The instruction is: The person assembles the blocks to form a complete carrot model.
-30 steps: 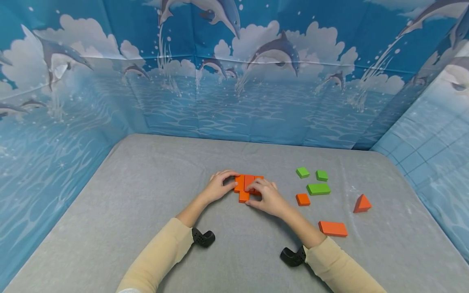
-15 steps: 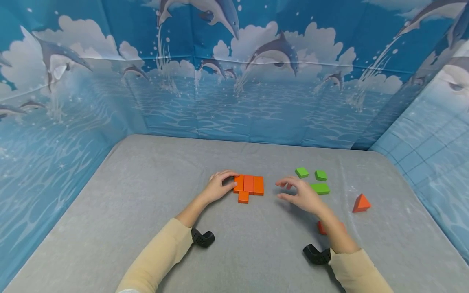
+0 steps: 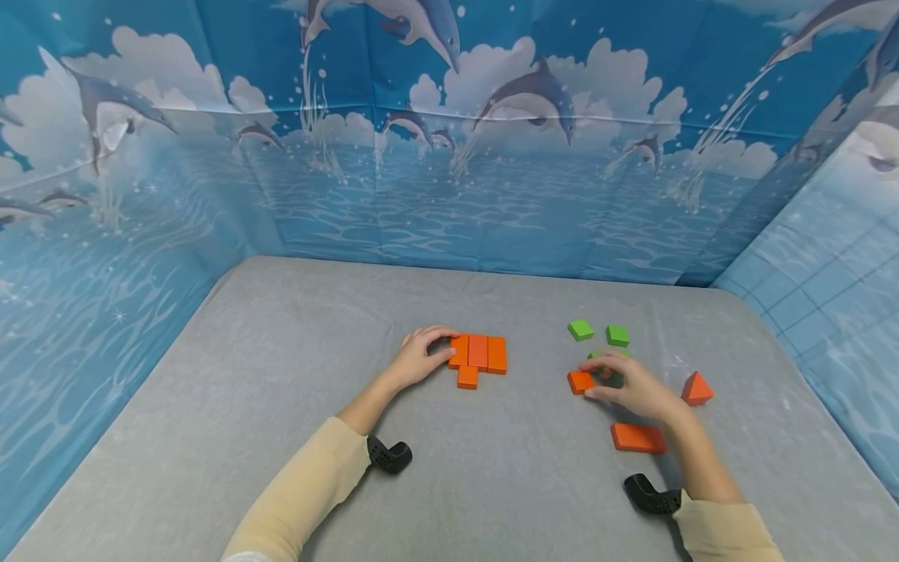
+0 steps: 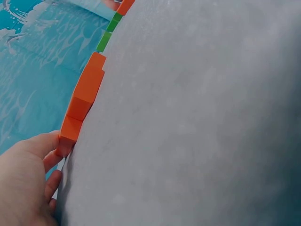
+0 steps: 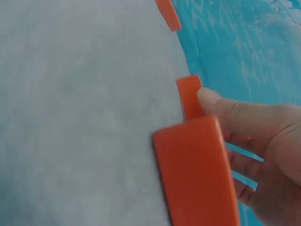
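Note:
On the grey cloth, three upright orange rectangular blocks (image 3: 477, 351) lie side by side, with a small orange square block (image 3: 467, 378) against their near edge. My left hand (image 3: 420, 359) holds the leftmost rectangular block (image 3: 459, 351), fingertips at its far corner and thumb at its near side. Further right, the thumb and fingers of my right hand (image 3: 635, 388) pinch another small orange square block (image 3: 579, 382). The right wrist view shows the thumb (image 5: 209, 96) on that block's side. Partly hidden behind this hand is a green rectangular block (image 3: 595, 356).
Two small green blocks, one (image 3: 580, 330) left of the other (image 3: 617, 336), lie beyond the right hand. An orange triangular block (image 3: 698, 389) is to its right, and a long orange block (image 3: 637, 438) lies nearer, beside the right forearm. Dolphin-print curtains (image 3: 449, 195) surround the table.
My right hand has left the orange group, moved right, and come down on the loose square block. The left hand has stayed at the group's left edge.

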A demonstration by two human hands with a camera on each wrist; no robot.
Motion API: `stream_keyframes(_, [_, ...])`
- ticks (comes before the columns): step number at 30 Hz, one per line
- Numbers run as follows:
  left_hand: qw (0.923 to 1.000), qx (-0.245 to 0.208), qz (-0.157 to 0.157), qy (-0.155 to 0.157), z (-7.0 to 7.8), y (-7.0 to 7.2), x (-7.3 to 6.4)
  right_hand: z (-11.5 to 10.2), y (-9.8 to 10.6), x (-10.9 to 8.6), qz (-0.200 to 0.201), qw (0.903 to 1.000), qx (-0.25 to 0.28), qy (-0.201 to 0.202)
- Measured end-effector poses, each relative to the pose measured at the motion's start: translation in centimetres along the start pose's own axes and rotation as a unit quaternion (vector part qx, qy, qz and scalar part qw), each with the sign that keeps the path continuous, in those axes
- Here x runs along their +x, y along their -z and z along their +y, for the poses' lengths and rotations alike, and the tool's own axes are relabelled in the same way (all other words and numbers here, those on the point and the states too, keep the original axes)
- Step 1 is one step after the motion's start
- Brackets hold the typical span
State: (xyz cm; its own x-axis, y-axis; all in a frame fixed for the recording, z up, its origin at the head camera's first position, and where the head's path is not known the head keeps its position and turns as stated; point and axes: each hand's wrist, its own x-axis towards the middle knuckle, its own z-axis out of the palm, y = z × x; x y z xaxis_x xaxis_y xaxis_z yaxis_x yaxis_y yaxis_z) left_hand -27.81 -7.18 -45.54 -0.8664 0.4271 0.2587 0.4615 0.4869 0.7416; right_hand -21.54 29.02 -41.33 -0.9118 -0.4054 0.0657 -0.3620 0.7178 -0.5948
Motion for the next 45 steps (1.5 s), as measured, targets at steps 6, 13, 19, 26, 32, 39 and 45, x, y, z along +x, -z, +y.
stream_keyframes(6, [1.0000,-0.004,0.000,-0.002,0.1,0.1,0.0,0.6,0.0,-0.1,-0.001,0.9999,-0.011,-0.004])
stream_keyframes(13, [1.0000,-0.006,-0.002,-0.001,0.0,0.1,0.0,0.5,-0.2,0.1,0.010,0.9997,-0.023,-0.003])
stream_keyframes(19, [1.0000,-0.006,-0.002,-0.007,-0.1,-0.1,0.1,-1.2,-1.0,0.8,0.025,0.9992,-0.020,0.024])
stream_keyframes(26, [1.0000,-0.008,-0.003,-0.004,-0.1,0.0,0.0,-4.6,-3.5,2.9,0.025,0.9974,0.013,0.067])
stream_keyframes(32, [1.0000,-0.006,-0.002,-0.001,-0.2,0.0,-0.1,-7.0,-5.8,4.5,0.023,0.9943,0.019,0.102])
stream_keyframes(39, [1.0000,0.002,0.000,-0.002,-0.3,-0.1,0.0,-8.0,-7.3,5.4,0.031,0.9942,-0.032,0.098])
stream_keyframes(45, [1.0000,0.000,0.003,-0.004,-0.4,-0.1,0.1,-8.2,-7.8,5.7,0.045,0.9920,-0.058,0.103])
